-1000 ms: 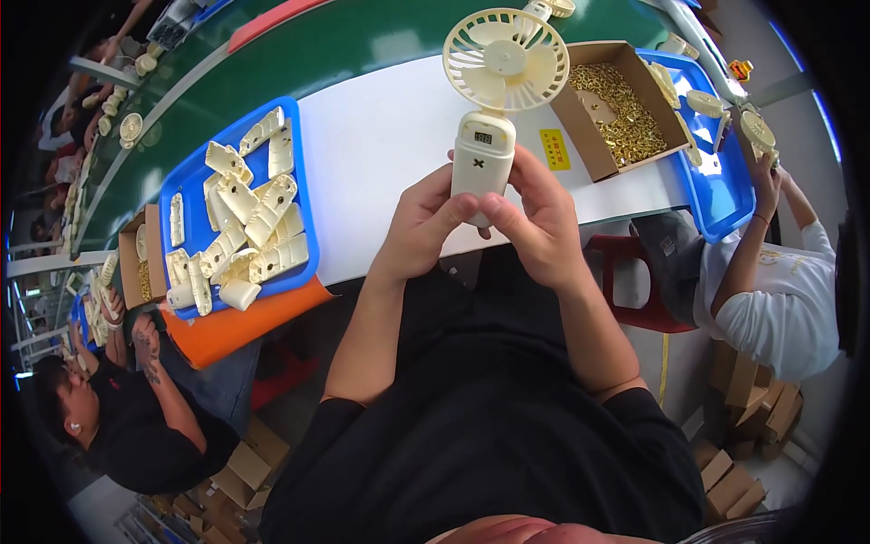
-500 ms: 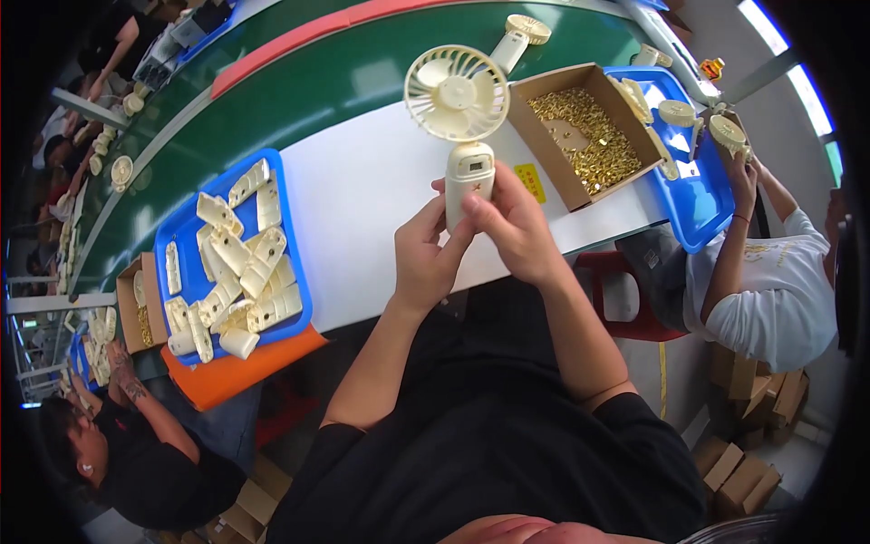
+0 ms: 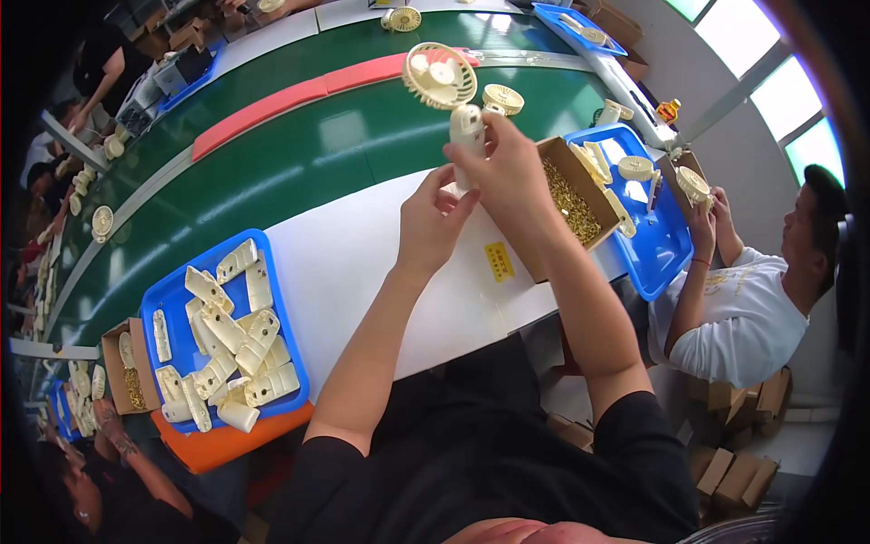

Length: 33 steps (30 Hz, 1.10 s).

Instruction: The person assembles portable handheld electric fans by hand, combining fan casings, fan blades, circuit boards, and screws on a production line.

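Fingers of the right hand clamp the cream handheld fan upright above the worktop's far edge; left hand fingers pinch its base, steadying it

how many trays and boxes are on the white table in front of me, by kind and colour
blue trays: 2, one with cream handle shells on the person's left, one with fan parts on the right
brown cardboard boxes: 1, holding small brass-coloured parts
total: 3
Both hands, left hand and right hand, hold a cream handheld fan above the table.
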Available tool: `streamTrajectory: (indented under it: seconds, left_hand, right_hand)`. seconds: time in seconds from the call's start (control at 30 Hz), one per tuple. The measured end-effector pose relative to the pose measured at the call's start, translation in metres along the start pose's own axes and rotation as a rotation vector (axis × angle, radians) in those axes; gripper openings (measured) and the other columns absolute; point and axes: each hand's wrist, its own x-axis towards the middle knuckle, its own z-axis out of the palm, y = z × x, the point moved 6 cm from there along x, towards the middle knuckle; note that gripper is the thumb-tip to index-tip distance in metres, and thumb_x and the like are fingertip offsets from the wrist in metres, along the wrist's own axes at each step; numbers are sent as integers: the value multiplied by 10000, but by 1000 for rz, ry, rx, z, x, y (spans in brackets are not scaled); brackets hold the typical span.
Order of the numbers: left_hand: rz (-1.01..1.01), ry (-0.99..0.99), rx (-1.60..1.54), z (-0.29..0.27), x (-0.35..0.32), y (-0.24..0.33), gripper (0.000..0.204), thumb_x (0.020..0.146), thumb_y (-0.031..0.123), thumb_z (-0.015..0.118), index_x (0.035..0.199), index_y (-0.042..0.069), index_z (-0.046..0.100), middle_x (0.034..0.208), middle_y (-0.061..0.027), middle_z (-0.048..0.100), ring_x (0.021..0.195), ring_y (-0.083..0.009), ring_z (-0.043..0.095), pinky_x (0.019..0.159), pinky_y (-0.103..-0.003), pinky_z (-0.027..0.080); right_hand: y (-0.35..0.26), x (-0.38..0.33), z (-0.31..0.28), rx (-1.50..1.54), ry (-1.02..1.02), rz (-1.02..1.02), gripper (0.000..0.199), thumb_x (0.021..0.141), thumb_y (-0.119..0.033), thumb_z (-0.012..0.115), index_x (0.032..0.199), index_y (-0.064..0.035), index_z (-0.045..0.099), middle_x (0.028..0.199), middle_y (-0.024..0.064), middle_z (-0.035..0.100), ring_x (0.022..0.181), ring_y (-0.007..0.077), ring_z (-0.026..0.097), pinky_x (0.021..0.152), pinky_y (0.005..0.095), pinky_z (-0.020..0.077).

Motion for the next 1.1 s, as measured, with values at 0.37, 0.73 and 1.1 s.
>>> streamTrajectory:
  seconds: [0.37,0.73,1.1]
  left_hand:
    - [-158,-47,118,-10,3,-72,123,959,109,648,1029,24,701,844,-116,723,715,-228,699,666,-324,557]
    - [-172,4,148,-20,8,-61,65,933,85,662,973,40,688,806,-102,692,672,-234,666,621,-339,541]
    - [-140,-55,123,-19,4,-62,154,941,157,641,975,18,699,814,-143,733,699,-283,693,654,-384,536]
  right_hand:
    - [227,368,-32,-622,97,197,504,802,-447,773,1113,-52,734,1075,167,754,1015,324,725,890,429,553]
    - [299,498,-10,-733,157,29,570,887,-462,682,1203,13,675,1158,256,704,1105,391,675,978,467,503]
    - [190,268,-70,-761,-372,-308,419,943,-337,696,1145,30,679,1016,249,712,922,381,697,830,457,531]
